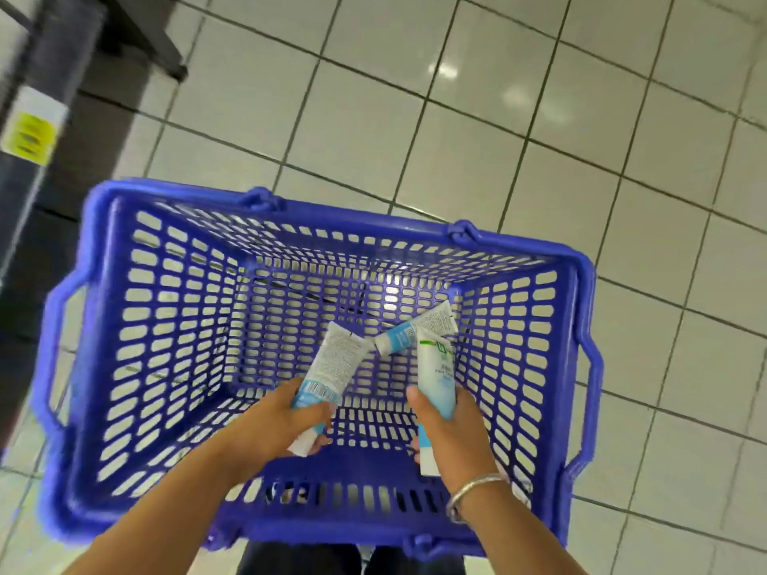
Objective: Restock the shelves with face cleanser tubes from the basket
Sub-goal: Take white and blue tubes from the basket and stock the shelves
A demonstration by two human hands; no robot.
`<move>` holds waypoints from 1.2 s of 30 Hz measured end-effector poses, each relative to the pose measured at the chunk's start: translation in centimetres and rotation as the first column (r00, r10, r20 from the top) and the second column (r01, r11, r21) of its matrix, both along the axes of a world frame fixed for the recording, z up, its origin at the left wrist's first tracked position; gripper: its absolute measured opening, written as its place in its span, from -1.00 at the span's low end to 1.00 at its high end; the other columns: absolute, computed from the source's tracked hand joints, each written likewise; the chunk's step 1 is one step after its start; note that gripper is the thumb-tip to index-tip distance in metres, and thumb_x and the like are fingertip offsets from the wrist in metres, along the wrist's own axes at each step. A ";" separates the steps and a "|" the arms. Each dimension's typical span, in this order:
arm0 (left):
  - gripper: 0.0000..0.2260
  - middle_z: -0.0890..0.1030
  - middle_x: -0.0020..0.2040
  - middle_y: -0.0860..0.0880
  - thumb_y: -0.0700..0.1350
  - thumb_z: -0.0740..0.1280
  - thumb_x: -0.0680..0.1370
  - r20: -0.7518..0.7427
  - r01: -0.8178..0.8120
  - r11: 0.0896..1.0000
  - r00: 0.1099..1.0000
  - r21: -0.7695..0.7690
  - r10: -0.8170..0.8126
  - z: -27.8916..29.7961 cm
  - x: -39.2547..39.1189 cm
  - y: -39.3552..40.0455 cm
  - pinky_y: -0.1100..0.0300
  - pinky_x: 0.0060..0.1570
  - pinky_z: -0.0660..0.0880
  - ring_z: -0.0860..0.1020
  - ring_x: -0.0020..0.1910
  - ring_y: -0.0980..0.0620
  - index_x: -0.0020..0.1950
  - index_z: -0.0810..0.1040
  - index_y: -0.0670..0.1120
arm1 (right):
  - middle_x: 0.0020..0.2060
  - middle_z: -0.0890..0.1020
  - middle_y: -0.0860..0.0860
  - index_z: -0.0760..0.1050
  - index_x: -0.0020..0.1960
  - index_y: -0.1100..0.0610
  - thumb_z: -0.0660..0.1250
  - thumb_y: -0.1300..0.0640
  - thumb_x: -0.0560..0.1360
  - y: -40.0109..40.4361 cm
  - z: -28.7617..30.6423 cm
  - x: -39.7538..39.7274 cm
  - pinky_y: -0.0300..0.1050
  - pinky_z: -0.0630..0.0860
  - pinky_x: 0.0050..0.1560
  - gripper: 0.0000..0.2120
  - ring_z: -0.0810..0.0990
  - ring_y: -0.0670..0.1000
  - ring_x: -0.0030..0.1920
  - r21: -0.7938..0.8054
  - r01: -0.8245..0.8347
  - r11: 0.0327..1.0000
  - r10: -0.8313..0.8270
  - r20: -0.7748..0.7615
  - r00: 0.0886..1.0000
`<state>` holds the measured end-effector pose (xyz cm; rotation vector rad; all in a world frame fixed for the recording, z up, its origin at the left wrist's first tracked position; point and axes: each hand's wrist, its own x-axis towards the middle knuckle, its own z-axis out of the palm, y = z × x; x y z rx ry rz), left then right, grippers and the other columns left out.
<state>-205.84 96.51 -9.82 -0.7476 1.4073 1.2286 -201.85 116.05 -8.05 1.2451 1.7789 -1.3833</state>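
Both hands deep in the blue basket, one cleanser tube gripped in each, a third left lying on the basket floor.

Largest first: basket filling mid-frame on white floor tiles, dark shelf base at upper left. Left hand curled round a tube near its cap end; right hand, fingers wrapped about another tube. Third tube just beyond, touching the right one. Likely risks: slick tubes slipping from low grips, long ends snagging the rim on lifting, third tube forgotten.

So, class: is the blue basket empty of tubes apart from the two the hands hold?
No: a third tube lies on the floor of the basket, beyond the two held.
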 end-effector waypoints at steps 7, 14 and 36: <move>-0.88 0.61 -0.41 -0.03 -0.27 0.30 0.50 -0.172 -0.548 0.836 0.820 0.038 0.545 15.9 -0.9 -5.4 0.23 -0.51 0.51 0.53 -0.53 0.04 -0.04 0.50 -0.07 | -0.31 0.52 0.03 0.42 -0.05 0.14 0.41 0.06 0.42 -5.3 15.3 -5.2 -0.04 0.56 -0.29 -0.77 0.52 -0.01 -0.37 -0.010 -0.123 0.992 0.117 -0.219 0.969; -0.83 0.56 -0.43 -0.10 -0.33 0.24 0.49 -0.341 -0.698 0.689 0.610 0.194 0.715 34.3 -0.2 -9.3 0.28 -0.60 0.35 0.42 -0.59 0.03 0.03 0.45 -0.13 | -0.24 0.54 0.06 0.41 -0.06 0.04 0.40 0.08 0.43 -10.4 32.6 -9.1 -0.14 0.49 -0.30 -0.81 0.54 0.03 -0.29 -0.073 -0.320 0.945 0.258 -0.436 0.862; -0.66 0.57 -0.42 -0.14 0.10 0.26 0.37 -0.233 -0.606 -0.124 -0.476 0.785 0.848 77.4 27.8 -13.7 0.26 -0.69 0.42 0.43 -0.65 -0.01 -0.19 0.61 -0.17 | -0.25 0.49 0.09 0.39 -0.11 0.08 0.15 0.05 0.56 -25.7 75.9 7.4 -0.09 0.52 -0.23 -0.87 0.49 0.05 -0.28 -0.136 -0.950 0.282 0.250 -0.945 0.210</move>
